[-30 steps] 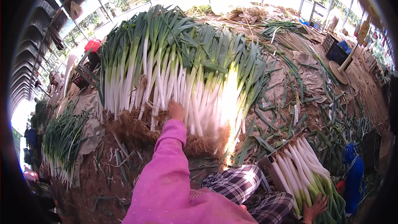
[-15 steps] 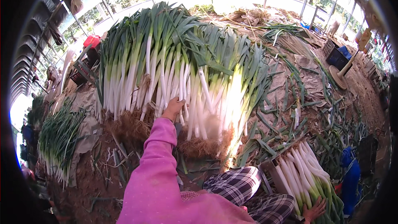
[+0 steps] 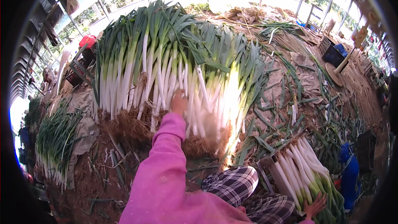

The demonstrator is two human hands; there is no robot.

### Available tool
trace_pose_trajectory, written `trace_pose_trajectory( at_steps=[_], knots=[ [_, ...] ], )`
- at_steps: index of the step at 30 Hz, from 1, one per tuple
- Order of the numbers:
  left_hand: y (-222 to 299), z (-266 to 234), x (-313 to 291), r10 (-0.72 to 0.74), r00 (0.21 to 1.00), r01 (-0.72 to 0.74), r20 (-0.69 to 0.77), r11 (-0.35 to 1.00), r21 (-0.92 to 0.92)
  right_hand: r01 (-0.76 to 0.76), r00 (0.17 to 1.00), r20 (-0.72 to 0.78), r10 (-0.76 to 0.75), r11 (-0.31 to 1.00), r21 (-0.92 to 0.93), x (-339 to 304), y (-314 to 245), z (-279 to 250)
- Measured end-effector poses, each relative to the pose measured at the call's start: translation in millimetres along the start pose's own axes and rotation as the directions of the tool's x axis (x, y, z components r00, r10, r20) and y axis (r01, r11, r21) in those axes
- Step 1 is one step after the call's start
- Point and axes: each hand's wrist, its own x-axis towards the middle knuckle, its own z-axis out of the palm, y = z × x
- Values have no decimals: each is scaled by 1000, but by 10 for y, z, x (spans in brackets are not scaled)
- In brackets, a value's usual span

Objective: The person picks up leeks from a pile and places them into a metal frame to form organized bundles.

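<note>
A wide heap of leeks (image 3: 161, 70) lies in front of me, dark green leaves at the far side, white stalks and brown roots towards me. My left hand (image 3: 179, 101) is among the white stalks near the middle of the heap; it is blurred and its fingers are hidden, so I cannot tell whether it grips a stalk. At the lower right, cleaned leeks (image 3: 304, 166) lie side by side against a metal-edged holder (image 3: 282, 178). Across their green part rests my right hand (image 3: 315, 205), its fingers spread and flat.
A smaller bunch of thin green onions (image 3: 60, 137) lies at the left. Leaf scraps (image 3: 286, 83) litter the ground at the right. Dark crates (image 3: 331, 52) stand at the far right, near a round-based stand (image 3: 335, 74). Blue cloth or bag (image 3: 350, 178) sits beside the cleaned leeks.
My left hand has moved slightly farther into the stalks, and its thumb and fingers no longer show distinctly. My right hand stays on the cleaned leeks. The whole view has shifted slightly.
</note>
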Motion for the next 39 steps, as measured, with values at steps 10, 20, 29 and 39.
trace_pose_trajectory(
  at_steps=[10,20,29,39],
  knots=[
    [232,-455,47,-73,808,530,585,525,-666,-78,995,61,76,996,34,-25,-147,-246],
    [615,-1009,-1177,8,688,619,726,517,-592,21,991,129,-46,983,184,61,106,-296],
    [1896,-1572,-2951,389,717,529,579,238,-814,570,753,-430,-498,168,804,-70,-1577,-2201],
    [2915,-2448,-3779,709,226,509,668,499,-701,487,609,-740,-286,-601,633,-899,-2687,-2940]
  ],
)
